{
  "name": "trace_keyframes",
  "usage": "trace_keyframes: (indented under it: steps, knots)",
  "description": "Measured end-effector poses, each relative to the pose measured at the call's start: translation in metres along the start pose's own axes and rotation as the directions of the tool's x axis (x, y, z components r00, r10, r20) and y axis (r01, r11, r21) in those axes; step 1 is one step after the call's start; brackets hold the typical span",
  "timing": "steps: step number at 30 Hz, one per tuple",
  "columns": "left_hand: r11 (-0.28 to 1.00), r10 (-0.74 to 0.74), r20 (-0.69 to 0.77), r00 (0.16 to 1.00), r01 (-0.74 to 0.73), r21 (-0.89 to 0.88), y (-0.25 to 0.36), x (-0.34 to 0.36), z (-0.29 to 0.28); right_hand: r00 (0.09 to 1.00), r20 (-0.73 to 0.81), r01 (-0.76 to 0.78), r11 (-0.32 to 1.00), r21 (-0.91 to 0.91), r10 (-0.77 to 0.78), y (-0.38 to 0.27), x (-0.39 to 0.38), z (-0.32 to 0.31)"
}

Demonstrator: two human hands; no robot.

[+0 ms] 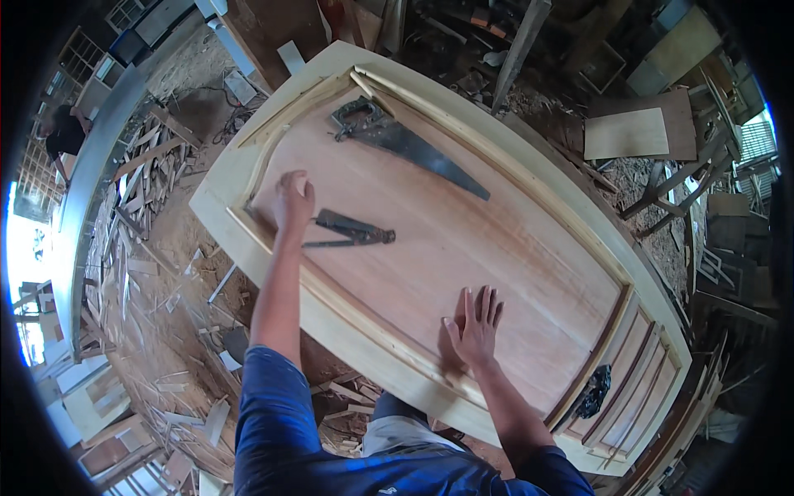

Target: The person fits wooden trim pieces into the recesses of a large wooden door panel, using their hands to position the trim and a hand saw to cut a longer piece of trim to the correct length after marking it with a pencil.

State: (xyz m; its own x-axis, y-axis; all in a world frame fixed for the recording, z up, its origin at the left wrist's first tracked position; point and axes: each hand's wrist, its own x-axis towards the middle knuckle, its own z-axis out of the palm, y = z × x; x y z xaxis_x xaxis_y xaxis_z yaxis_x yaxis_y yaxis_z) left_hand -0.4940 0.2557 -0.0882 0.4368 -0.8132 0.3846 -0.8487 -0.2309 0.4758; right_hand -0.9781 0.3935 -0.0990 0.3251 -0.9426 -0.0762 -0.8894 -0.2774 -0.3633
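A large pale wooden panel (529, 273), like a door, lies before me with raised moulding strips (496, 157) along its edges. My left hand (295, 198) rests on its left part, fingers curled closed; whatever they may hold is hidden. Right beside it lie dark-handled pincers (356, 231), their jaws pointing right. My right hand (475, 326) is spread flat on the bare wood near the panel's front side, holding nothing. Farther back lies a handsaw (413, 149), its handle to the left and its blade pointing right.
A crumpled black plastic bundle (594, 393) sits by the slats at the panel's right end. Wood scraps (153, 165) litter the floor at left. Beyond a long grey surface (99, 140) is another person (64, 132). Boards (626, 134) lie at right; a post (521, 54) stands behind.
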Motion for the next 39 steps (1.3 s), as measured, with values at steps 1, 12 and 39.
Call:
trace_keyframes:
  steps: [1, 12, 39]
  knots:
    - [0.998, -0.004, 0.043, 0.999, 0.001, 0.070, -0.019, 0.027, 0.008, 1.000, -0.017, 0.011, 1.000, -0.007, -0.011, -0.005, 0.007, 0.000]
    - [0.899, -0.156, 0.187, 0.970, 0.061, 0.434, -0.167, 0.190, 0.057, 0.997, -0.044, -0.068, 0.997, -0.025, 0.067, -0.004, 0.019, 0.004]
    - [0.976, 0.145, 0.306, 0.941, -0.187, 0.114, -0.012, 0.282, 0.298, 0.977, 0.060, -0.205, 0.979, 0.006, 0.205, 0.005, 0.021, -0.002]
